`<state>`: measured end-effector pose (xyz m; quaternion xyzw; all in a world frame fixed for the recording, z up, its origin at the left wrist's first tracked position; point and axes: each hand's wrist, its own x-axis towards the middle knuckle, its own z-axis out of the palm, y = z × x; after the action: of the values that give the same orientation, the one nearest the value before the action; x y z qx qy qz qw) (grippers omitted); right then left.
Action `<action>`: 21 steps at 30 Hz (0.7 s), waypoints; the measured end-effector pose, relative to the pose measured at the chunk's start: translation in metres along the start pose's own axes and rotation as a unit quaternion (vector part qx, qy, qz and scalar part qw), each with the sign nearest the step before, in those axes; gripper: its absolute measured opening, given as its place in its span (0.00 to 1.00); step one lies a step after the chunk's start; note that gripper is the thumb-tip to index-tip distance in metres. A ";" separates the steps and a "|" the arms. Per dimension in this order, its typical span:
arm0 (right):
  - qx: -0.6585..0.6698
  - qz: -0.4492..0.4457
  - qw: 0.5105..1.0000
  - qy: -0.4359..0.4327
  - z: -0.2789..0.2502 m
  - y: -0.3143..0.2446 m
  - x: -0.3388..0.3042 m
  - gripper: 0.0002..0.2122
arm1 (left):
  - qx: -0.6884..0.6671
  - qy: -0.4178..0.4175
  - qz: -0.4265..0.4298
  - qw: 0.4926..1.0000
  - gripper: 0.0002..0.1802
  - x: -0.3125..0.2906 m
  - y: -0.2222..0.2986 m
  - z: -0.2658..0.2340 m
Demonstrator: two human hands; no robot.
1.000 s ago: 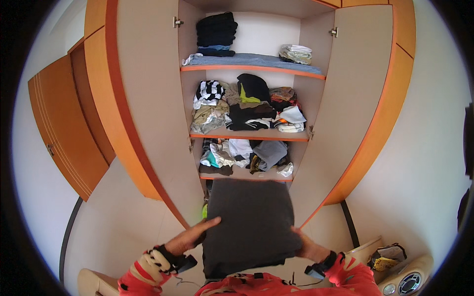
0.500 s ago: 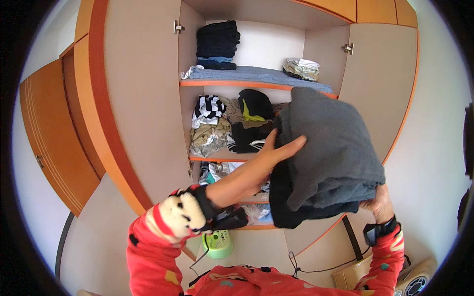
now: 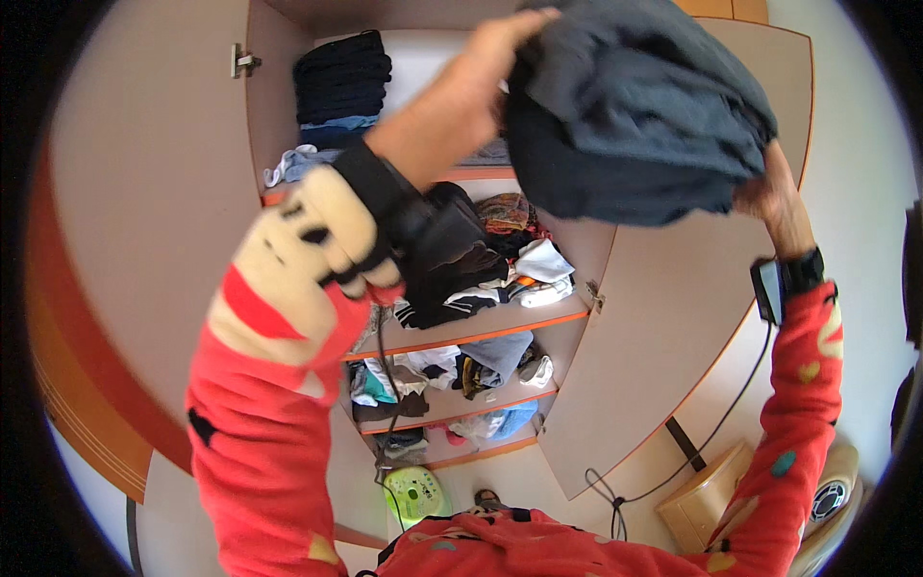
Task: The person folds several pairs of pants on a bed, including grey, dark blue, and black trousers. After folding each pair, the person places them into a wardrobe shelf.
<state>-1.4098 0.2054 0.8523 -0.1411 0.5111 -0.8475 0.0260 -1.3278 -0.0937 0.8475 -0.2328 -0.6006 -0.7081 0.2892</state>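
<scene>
A bulky bundle of folded dark grey and black clothes point(image 3: 635, 120) is raised in front of the open wardrobe, at the level of its upper shelf. My left hand point(image 3: 471, 91) grips its left side, the fingertips partly hidden behind the cloth. At the lower right corner my right hand point(image 3: 769, 197) holds it from the side and below, with most of its fingers out of sight. Left of my left wrist, a tall stack of black folded clothes point(image 3: 341, 82) sits on the upper shelf. The bundle hides the right part of that shelf.
Below are the middle shelf point(image 3: 481, 332) with loose black clothes point(image 3: 461, 279) and white clothes point(image 3: 543, 269), and lower shelves with more garments. The right wardrobe door point(image 3: 692, 288) stands open. A green stool point(image 3: 416, 493) is on the floor. Cables point(image 3: 620, 500) hang near my right arm.
Both hands have lifted the clothes bundle upward, from in front of the middle shelves to the upper shelf's height. My view has shifted closer to the wardrobe and to the right.
</scene>
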 end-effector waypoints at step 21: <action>-0.101 0.098 0.945 -0.296 0.158 0.062 0.367 0.36 | 0.112 0.087 -0.053 0.988 0.29 0.269 -0.071 -0.186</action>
<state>-1.7260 -0.0288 0.9450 -0.3366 0.5747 -0.7047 0.2445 -1.5680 -0.3037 0.9474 -0.1043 -0.6603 -0.6684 0.3262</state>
